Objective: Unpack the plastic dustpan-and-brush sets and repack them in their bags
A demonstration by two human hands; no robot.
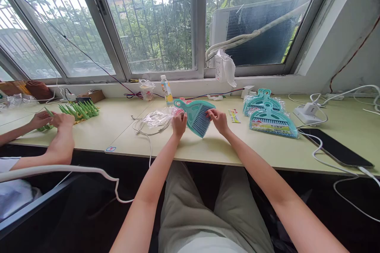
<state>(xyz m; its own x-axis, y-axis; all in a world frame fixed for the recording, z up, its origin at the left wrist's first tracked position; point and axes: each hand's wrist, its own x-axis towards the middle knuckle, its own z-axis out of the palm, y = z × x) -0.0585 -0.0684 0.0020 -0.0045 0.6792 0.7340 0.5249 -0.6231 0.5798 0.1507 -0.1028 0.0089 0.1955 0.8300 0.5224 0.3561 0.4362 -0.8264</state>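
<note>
A teal dustpan and brush set is held up over the table in front of me, its handle pointing to the upper left and its dark bristles toward the lower right. My left hand is closed at its left side, below the handle. The fingers of my right hand pinch its right edge by the bristles. Clear plastic wrapping lies just left of my left hand. A small printed card rests to the right of my right hand.
Packed teal sets lie at the right, near a black phone and a white charger with cables. A bottle stands at the back. At the left, another person's hands handle green items.
</note>
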